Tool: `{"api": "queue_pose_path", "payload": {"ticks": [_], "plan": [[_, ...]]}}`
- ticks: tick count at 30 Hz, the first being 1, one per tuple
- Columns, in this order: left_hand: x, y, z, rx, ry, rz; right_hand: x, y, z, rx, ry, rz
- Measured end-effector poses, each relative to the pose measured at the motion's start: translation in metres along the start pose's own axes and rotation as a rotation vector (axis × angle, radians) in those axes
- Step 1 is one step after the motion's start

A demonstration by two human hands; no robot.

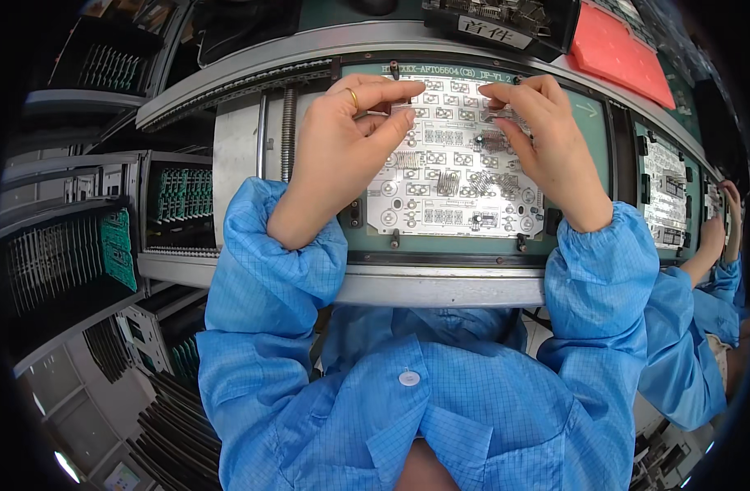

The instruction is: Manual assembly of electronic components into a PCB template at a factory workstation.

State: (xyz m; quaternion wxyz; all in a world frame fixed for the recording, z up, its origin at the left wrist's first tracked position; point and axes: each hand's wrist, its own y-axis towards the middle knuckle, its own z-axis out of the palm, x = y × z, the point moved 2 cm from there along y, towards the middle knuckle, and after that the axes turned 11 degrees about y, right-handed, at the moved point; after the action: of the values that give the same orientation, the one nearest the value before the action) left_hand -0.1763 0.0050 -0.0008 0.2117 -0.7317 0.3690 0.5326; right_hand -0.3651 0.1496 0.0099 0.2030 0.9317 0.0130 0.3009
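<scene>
**Both hands on a small clear part over the white circuit board**

My left hand (342, 139) and right hand (547, 139) are up at 12 o'clock over the white circuit board (452, 164), which sits in a green carrier fixture (592, 143) on the conveyor rail (440, 286). Left fingertips (399, 102) are pinched together on a small clear component (391, 108); exact part type too small to tell. Right fingertips (493, 94) are closed on what looks like another clear piece at the board's upper edge; cannot confirm what it is.

Racks of green boards (182, 192) at 9 o'clock. A co-worker's hand (710, 237) at 3 o'clock, over the next fixture.

Risks, my judgement: the pinch is narrow, so the part could slip and land among the fitted components (465, 180); my palms hover close above them, so a lowered wrist could knock or bend leads. My sleeve cuffs (309, 237) rest near the fixture's edge and could nudge it.
</scene>
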Motion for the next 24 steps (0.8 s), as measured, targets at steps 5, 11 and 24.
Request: {"api": "queue_pose_path", "payload": {"ticks": [5,11,24], "plan": [[0.002,0.001,0.001,0.04,-0.109,-0.088,-0.003,-0.002,0.001,0.007,-0.021,0.027],[0.002,0.0,0.004,0.008,-0.053,0.0,-0.007,-0.002,0.005,0.02,0.018,0.068],[0.008,0.002,0.003,-0.029,0.084,0.102,-0.034,-0.012,-0.022,0.056,0.026,0.144]]}}
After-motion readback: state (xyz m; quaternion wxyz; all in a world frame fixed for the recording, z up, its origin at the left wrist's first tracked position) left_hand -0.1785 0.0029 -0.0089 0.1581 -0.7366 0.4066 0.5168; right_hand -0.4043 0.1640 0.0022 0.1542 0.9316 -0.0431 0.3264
